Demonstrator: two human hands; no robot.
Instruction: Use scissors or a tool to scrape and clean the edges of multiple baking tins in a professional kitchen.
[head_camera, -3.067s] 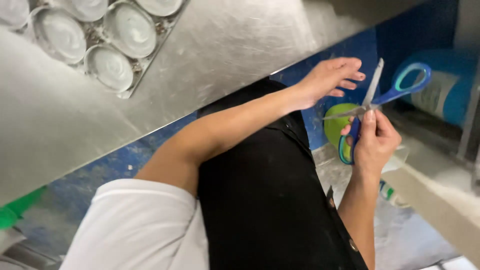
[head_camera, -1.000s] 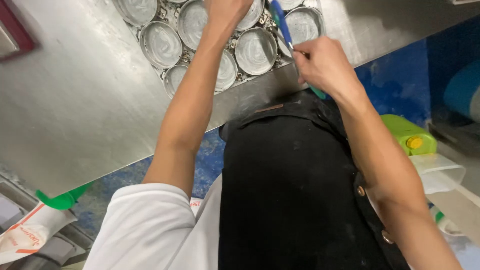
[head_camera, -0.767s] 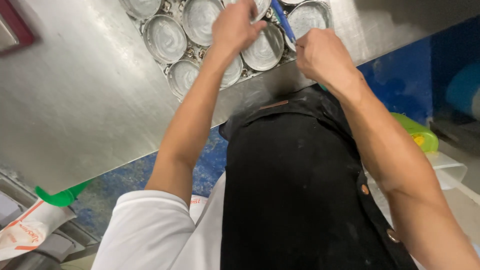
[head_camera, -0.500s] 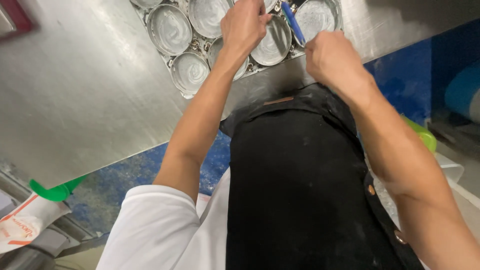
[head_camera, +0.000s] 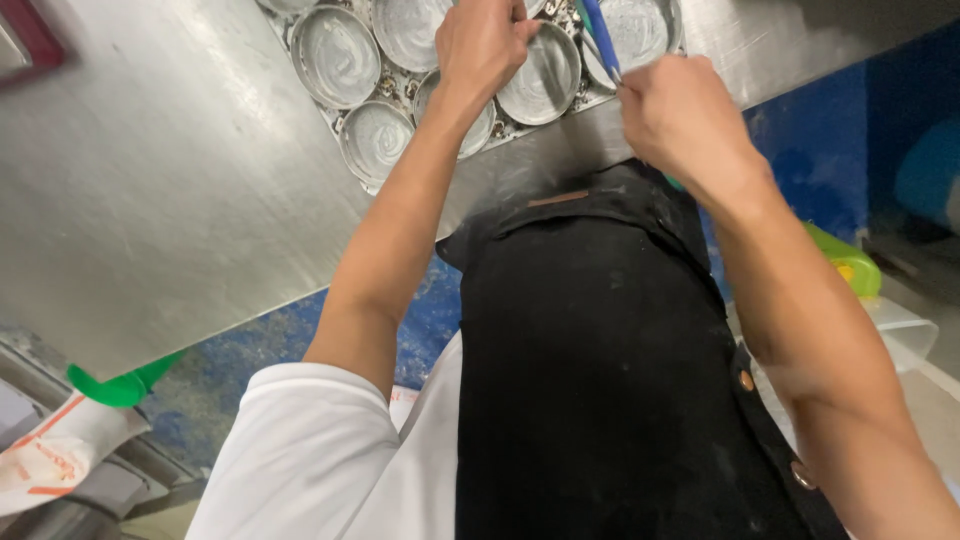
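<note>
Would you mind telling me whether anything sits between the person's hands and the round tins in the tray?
Nothing visible does. The left hand already rests on the round tins in the tray, and the right hand holds the blue-handled scissors right over them, with no object between.

a: from where does the view look?
b: from the person's head, facing steeply down, close over the steel table (head_camera: 150, 200) edge and black apron (head_camera: 600, 380). only one view.
</note>
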